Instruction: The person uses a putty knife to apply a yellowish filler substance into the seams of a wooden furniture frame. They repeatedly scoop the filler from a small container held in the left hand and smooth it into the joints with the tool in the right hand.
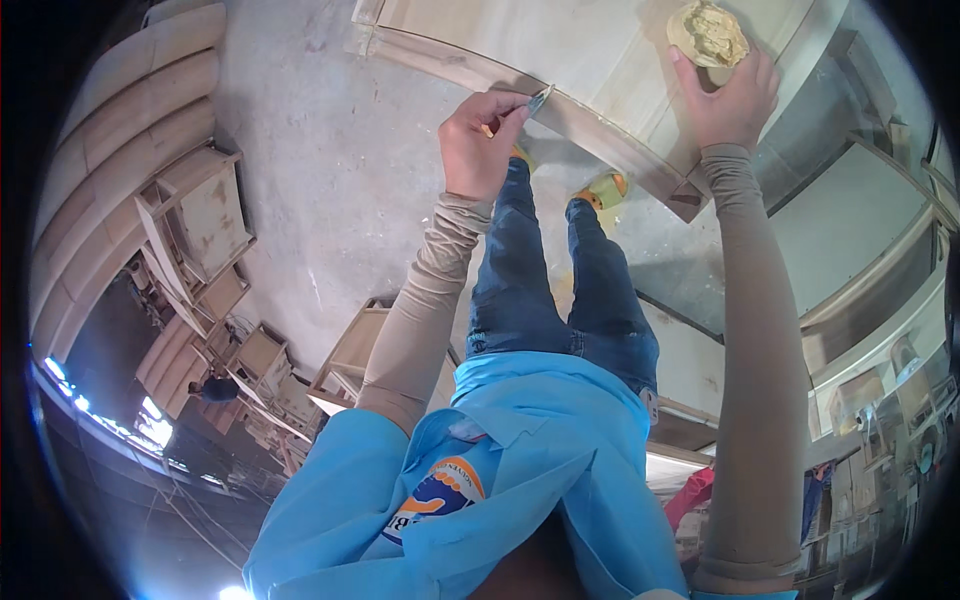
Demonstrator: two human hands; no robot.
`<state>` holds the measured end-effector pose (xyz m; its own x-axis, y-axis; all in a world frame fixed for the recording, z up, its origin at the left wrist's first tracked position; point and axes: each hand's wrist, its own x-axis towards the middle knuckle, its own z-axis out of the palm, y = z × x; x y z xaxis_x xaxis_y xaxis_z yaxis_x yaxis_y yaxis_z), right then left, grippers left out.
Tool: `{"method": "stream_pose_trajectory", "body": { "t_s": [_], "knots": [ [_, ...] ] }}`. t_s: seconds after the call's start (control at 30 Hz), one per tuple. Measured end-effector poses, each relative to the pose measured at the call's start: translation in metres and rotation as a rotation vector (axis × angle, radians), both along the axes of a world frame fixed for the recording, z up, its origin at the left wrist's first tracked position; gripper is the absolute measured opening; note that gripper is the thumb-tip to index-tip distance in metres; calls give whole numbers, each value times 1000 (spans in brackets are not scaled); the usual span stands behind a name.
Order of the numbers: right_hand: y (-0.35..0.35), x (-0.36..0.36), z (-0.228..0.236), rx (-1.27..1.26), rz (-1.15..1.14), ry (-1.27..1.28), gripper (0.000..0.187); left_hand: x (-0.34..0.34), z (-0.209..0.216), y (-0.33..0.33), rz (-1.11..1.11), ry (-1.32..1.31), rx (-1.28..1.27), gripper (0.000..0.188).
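In my left hand point(482, 143) is a small putty knife point(541, 99), its blade tip at the front edge of a pale wooden furniture piece point(600, 70). Thumb and fingers close around its handle, and a bit of orange shows between them. My right hand point(730, 105) grips a round tub point(708, 38) of tan, paste-like filler at the near side, over the right part of the wooden surface. The filler looks lumpy and uneven. Whether the tub rests on the wood I cannot tell.
Grey concrete floor point(290, 190) lies to the left. Unfinished wooden frames point(205, 215) and stacked curved panels point(140, 110) stand along that side. More wooden pieces point(880, 270) are at the right. My feet in yellowish shoes point(604, 190) are close to the furniture's front edge.
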<state>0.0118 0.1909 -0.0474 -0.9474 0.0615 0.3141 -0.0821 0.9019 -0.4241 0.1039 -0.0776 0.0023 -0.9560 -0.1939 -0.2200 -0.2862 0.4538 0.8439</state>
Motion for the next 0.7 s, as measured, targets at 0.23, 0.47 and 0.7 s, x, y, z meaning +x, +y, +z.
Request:
{"method": "stream_pose_trajectory", "body": {
  "t_s": [0.23, 0.47, 0.7],
  "knots": [
    [-2, 1, 0, 0, -6, -10, 72, 7, -4, 20, -6, 31, 4, 13],
    [-2, 1, 1, 11, 0, -22, 72, 20, 0, 41, -59, -16, 74, 15],
    [0, -1, -6, 61, -21, 4, 76, 15, -9, 21, 106, -3, 63, 16]
  ]
}}
